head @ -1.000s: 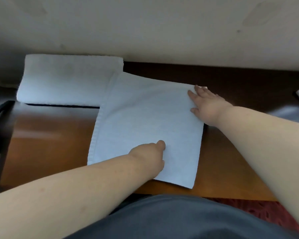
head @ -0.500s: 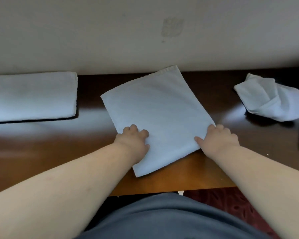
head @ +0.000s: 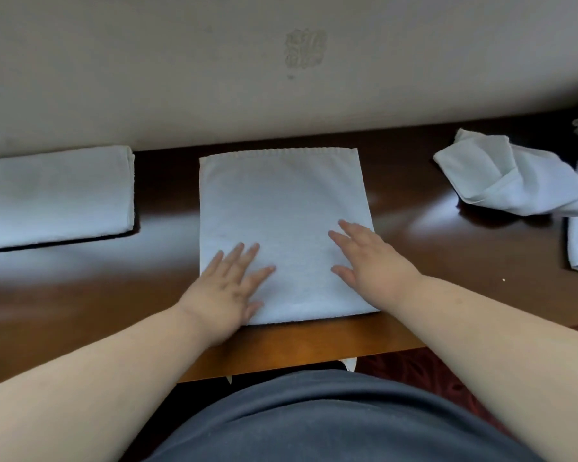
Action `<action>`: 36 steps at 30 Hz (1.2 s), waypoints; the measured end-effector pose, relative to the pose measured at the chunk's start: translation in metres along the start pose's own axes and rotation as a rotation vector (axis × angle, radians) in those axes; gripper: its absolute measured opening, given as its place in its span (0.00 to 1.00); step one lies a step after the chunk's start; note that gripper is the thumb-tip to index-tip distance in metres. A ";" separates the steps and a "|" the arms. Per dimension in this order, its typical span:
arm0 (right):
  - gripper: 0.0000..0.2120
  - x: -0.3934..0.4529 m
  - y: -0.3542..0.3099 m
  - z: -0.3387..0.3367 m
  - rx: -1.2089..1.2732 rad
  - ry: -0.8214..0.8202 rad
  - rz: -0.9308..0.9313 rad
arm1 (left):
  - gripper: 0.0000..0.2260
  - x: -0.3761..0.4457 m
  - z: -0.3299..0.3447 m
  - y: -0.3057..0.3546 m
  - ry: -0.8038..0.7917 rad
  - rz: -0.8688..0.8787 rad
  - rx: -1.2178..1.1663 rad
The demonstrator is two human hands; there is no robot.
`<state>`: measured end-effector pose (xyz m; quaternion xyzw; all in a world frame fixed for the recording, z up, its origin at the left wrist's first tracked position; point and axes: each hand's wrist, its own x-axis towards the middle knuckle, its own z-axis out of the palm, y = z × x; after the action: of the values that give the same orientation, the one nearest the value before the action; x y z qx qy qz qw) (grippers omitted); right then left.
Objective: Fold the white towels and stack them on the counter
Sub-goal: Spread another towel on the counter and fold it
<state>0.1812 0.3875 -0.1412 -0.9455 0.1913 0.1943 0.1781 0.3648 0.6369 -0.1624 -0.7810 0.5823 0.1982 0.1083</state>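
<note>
Lying flat, square: folded white towel (head: 282,225)

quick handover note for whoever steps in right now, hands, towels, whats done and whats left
Left hand: flat, fingers straight, pressing the near left part of the centre towel. No grip on it.
Right hand: flat as well, pressing the near right part of the same towel.
Centre towel: folded square, lying flat on the counter, square to its front edge.
Folded stack: far left, against the wall.
Unfolded towels: crumpled heap at far right.
Done: the left stack; centre towel folded square.
Left: probably finish the centre towel and move it onto the left stack, then fold the heap.
</note>
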 end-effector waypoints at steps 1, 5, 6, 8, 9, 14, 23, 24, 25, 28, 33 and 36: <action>0.36 -0.007 0.002 0.010 -0.098 -0.056 -0.049 | 0.29 -0.006 0.008 0.004 -0.030 0.076 0.013; 0.40 -0.040 0.022 0.043 -0.285 -0.276 -0.030 | 0.32 -0.027 0.042 0.005 -0.138 0.087 -0.004; 0.41 -0.044 0.024 0.044 -0.282 -0.256 -0.035 | 0.32 -0.028 0.044 0.004 -0.122 0.089 -0.018; 0.43 -0.050 0.021 0.040 -0.271 -0.137 -0.105 | 0.33 -0.032 0.039 0.003 -0.059 0.110 -0.059; 0.41 -0.053 0.017 0.037 -0.253 -0.060 -0.153 | 0.33 -0.035 0.034 0.001 -0.008 0.114 -0.099; 0.20 -0.070 0.019 0.044 -0.186 0.035 -0.170 | 0.20 -0.054 0.027 -0.032 0.097 0.012 -0.159; 0.15 -0.068 0.031 0.045 -0.228 -0.066 0.041 | 0.15 -0.063 0.023 -0.044 -0.005 -0.044 -0.064; 0.15 -0.068 0.030 0.046 -0.213 -0.077 0.064 | 0.15 -0.065 0.022 -0.044 0.001 -0.040 -0.051; 0.14 -0.069 0.028 0.047 -0.188 -0.090 0.080 | 0.14 -0.068 0.020 -0.045 0.004 -0.026 -0.045; 0.12 -0.080 0.020 0.046 -0.078 -0.162 0.105 | 0.13 -0.080 0.014 -0.046 0.003 0.107 -0.048; 0.05 -0.101 0.002 0.034 0.214 -0.100 0.202 | 0.11 -0.095 0.003 -0.060 -0.041 0.284 -0.280; 0.07 -0.102 -0.002 0.015 0.523 0.119 0.392 | 0.08 -0.096 -0.015 -0.064 0.022 0.104 -0.585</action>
<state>0.0910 0.4248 -0.1091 -0.8226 0.4229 0.1135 0.3627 0.4054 0.7331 -0.1111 -0.7503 0.5407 0.3544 -0.1381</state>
